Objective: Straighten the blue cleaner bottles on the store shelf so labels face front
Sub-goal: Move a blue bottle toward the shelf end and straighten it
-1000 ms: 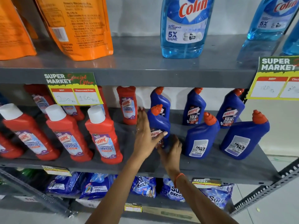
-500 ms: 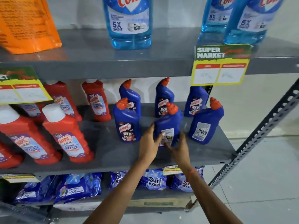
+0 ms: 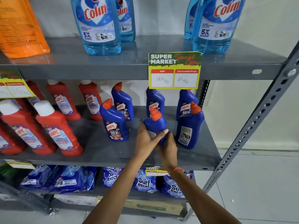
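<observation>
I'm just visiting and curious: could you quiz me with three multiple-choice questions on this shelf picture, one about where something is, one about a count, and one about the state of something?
1. Where does the price tag with handwritten numbers hang?
A. on the floor
B. on the edge of the upper shelf
C. on an orange pouch

2. How many blue cleaner bottles stand on the middle shelf?
A. three
B. six
C. nine

3. What is happening to the middle front bottle?
A. both hands hold it
B. it lies flat
C. nobody touches it

Answers: 1 B, the tag hangs from the upper shelf edge. 2 B, three in back, three in front. 3 A, the left hand and right hand wrap around it.
</observation>
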The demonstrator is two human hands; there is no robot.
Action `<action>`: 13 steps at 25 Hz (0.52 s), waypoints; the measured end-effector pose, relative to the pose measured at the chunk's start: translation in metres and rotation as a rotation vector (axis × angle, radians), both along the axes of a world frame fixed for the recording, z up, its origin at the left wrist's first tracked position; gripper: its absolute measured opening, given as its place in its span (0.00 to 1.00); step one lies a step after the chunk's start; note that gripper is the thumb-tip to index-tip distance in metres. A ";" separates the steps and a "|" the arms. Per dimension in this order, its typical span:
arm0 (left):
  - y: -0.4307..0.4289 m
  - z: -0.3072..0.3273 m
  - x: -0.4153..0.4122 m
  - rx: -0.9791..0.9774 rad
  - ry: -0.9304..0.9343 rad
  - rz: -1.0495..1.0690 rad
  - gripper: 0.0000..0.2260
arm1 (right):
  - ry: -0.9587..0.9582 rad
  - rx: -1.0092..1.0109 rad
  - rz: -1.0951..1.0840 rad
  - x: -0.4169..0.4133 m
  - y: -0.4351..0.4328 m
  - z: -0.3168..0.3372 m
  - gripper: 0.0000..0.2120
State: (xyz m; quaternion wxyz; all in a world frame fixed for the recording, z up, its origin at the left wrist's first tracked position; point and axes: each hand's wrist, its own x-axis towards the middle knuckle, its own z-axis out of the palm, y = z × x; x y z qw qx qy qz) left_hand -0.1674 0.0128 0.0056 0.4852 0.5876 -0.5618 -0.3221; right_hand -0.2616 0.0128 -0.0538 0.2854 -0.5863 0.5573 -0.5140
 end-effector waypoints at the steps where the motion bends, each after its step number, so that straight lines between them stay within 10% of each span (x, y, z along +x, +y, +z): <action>1: 0.002 0.004 -0.007 -0.009 -0.008 0.074 0.34 | 0.042 -0.030 -0.006 0.002 0.005 -0.001 0.15; 8: 0.006 0.025 -0.016 -0.163 -0.168 0.315 0.18 | 0.146 -0.029 0.001 0.009 0.018 0.003 0.22; 13: -0.014 0.026 0.019 -0.168 -0.032 0.013 0.12 | 0.155 0.026 0.078 -0.004 0.003 -0.005 0.30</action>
